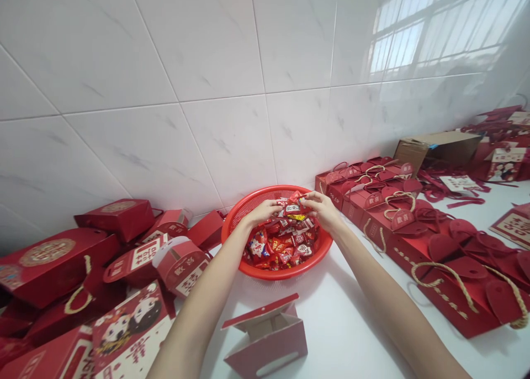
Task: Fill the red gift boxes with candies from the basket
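A red plastic basket (278, 275) full of wrapped candies (285, 243) stands against the wall. My left hand (261, 212) is over its far left part, fingers closed at the edge of some red wrapped candy. From the other side, my right hand (323, 208) pinches red-and-white wrapped candy (293, 208) between thumb and fingers, just above the pile. How many pieces are between my hands I cannot tell. In front of the basket, a red gift box (269, 343) stands with its top open and nothing visible inside its pale interior.
Closed red gift boxes (389, 224) with rope handles stand in rows on the right. More red boxes (62, 263) are heaped on the left, some lying tilted. A cardboard box (439, 147) and dark red ribbons (451, 188) lie at the far right. A tiled wall (223, 141) bounds the white table (343, 324).
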Motion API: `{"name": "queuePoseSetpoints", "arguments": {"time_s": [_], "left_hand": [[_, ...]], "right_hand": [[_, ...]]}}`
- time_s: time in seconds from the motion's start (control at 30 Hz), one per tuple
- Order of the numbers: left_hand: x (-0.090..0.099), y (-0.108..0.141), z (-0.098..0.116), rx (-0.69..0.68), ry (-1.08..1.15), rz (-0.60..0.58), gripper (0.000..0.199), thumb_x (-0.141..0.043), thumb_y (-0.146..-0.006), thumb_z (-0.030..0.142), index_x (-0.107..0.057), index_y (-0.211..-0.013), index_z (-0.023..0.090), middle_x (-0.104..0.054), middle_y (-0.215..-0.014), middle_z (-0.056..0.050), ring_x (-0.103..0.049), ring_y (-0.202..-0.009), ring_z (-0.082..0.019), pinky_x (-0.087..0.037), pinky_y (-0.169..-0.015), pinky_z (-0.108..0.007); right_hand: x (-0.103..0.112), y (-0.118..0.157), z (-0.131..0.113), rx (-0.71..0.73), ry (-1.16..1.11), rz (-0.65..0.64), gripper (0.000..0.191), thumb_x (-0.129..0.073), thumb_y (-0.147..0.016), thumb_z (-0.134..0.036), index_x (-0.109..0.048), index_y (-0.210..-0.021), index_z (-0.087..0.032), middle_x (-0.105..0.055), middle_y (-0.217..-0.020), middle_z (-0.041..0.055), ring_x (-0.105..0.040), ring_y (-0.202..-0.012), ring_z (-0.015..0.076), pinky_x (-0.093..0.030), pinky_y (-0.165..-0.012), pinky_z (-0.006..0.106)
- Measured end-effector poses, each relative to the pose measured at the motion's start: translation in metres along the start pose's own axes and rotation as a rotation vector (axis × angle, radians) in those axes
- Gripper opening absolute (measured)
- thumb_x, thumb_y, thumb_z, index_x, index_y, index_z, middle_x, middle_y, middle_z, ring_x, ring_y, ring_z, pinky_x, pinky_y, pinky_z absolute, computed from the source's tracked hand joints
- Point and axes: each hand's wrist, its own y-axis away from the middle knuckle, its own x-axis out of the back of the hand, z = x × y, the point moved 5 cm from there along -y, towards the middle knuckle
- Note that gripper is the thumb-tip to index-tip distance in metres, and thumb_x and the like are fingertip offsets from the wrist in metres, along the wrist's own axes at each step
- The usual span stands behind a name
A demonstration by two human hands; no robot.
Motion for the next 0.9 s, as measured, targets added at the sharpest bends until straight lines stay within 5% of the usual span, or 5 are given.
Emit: {"name": "queuePoseSetpoints", "arguments": {"time_s": [0.3,0.63,0.9], "left_hand": [[0.010,0.007,0.008,-0.083,0.124,0.155,0.054,-0.080,-0.068,0.044,-0.054,-0.107,0.017,-0.056,-0.062,0.007,-0.049,-0.055,-0.010,-0.037,-0.055,-0.021],[0.012,0.005,0.010,-0.203,0.056,0.138,0.030,-0.068,-0.075,0.041,-0.061,-0.091,0.016,-0.061,-0.071,0.003,-0.054,-0.062,-0.012,-0.042,-0.059,-0.023],[0.015,-0.002,0.005,-0.207,-0.057,0.180,0.013,-0.056,-0.079,0.024,-0.066,-0.082,0.015,-0.070,-0.089,-0.005,-0.063,-0.082,-0.018,-0.048,-0.082,-0.031]], "right_hand": [[0.000,0.000,-0.002,0.009,-0.004,0.018,0.032,-0.084,-0.043,-0.027,-0.061,-0.064,-0.020,-0.065,-0.068,-0.0018,-0.060,-0.063,0.0140,-0.043,-0.051,0.023],[0.000,0.001,-0.004,0.029,-0.013,0.034,0.032,-0.083,-0.045,-0.026,-0.059,-0.066,-0.020,-0.065,-0.069,-0.0020,-0.062,-0.067,0.0153,-0.046,-0.055,0.025],[0.000,0.001,-0.004,0.023,-0.012,0.028,0.031,-0.083,-0.045,-0.026,-0.060,-0.065,-0.020,-0.065,-0.067,-0.0030,-0.061,-0.063,0.0133,-0.046,-0.055,0.024]]}}
